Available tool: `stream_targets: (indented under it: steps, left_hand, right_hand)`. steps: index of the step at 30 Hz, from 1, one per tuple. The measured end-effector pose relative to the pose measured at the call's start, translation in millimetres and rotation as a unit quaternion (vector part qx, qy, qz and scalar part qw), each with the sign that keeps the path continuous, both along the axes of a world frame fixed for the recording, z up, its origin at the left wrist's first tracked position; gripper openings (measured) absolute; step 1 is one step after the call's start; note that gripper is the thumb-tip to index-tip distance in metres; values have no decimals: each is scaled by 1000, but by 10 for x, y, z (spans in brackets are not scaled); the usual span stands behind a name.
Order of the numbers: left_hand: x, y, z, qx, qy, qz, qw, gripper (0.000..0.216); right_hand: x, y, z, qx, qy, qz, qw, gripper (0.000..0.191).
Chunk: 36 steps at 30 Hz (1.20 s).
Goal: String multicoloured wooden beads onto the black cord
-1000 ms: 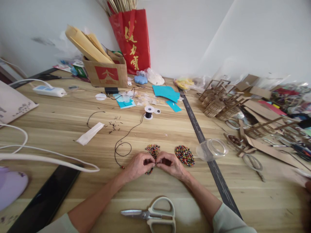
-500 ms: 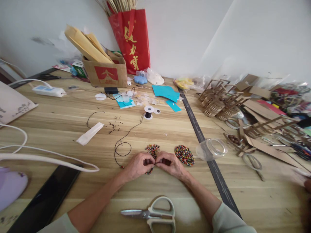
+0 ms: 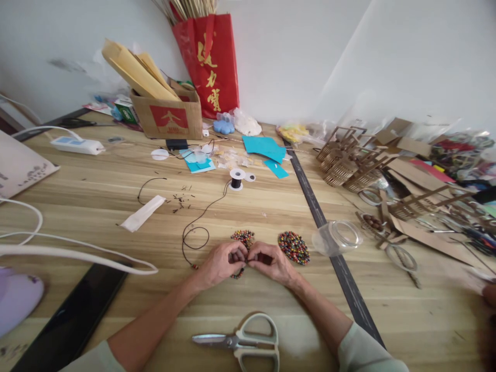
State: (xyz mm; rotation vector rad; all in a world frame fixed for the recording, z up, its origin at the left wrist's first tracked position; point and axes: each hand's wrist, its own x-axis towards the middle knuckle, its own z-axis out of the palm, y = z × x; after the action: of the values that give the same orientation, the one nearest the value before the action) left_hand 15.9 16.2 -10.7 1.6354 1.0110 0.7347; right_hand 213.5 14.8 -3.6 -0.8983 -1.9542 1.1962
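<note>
My left hand [image 3: 222, 264] and my right hand [image 3: 272, 262] meet fingertip to fingertip, both closed in a pinch. A dark cord strung with small coloured beads [image 3: 237, 274] loops below my left fingers, which grip it. What my right fingertips pinch is too small to make out. Just behind the hands lies a small heap of loose beads [image 3: 242, 237], partly covered by them. To the right of my right hand is a larger pile of multicoloured beads [image 3: 293, 248]. Black cord [image 3: 185, 235] curls from a white spool [image 3: 236, 180] toward my left wrist, with a few beads near it.
Pale-handled scissors [image 3: 248, 341] lie in front of me. A clear plastic jar [image 3: 337, 238] rests on its side at right. Woven baskets [image 3: 341, 163] and cardboard crowd the far right. A black phone-like slab [image 3: 73, 315] and white cable [image 3: 77, 254] are at left; a carton [image 3: 170, 116] stands behind.
Both hands stay almost in place, fingertips still together, with only slight finger movement. The things on the table lie as before.
</note>
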Motion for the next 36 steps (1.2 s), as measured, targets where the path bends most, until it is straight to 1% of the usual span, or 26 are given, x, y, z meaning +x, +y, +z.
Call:
stream_targets:
  steps: [7, 9, 12, 15, 18, 21, 25, 30, 33, 36]
  left_hand:
    - [-4, -15, 88, 4, 29, -4, 1000, 9]
    - [-9, -12, 92, 13, 52, -5, 999, 8]
    - [-18, -5, 76, 38, 75, -6, 996, 14]
    - [-23, 0, 65, 54, 68, -13, 996, 15]
    - [-24, 2, 76, 41, 51, -26, 997, 9]
    - [-23, 0, 88, 24, 36, -25, 999, 6]
    - [-29, -11, 69, 21, 19, -9, 1000, 8]
    - [-42, -9, 65, 55, -6, 2, 998, 8]
    - [-42, -8, 105, 73, -19, 3, 997, 11]
    - [-39, -20, 145, 86, -36, 0, 996, 12]
  right_hand:
    - [6, 6, 23, 14, -3, 7, 1000, 32]
    - [11, 4, 13, 15, 0, 3, 1000, 32]
    - [17, 3, 0, 14, 8, -2, 1000, 31]
    - [20, 2, -4, 18, 10, -4, 1000, 28]
    - [15, -4, 1, 21, 9, -8, 1000, 28]
    - [1, -19, 5, 20, 3, -14, 1000, 28]
    - [-19, -44, -4, -9, -1, -32, 999, 23]
    - [-61, -76, -30, -55, 14, -31, 998, 17]
    - [-91, -92, -34, -78, 28, -32, 996, 19]
    - [-104, -93, -36, -105, 43, -39, 993, 26]
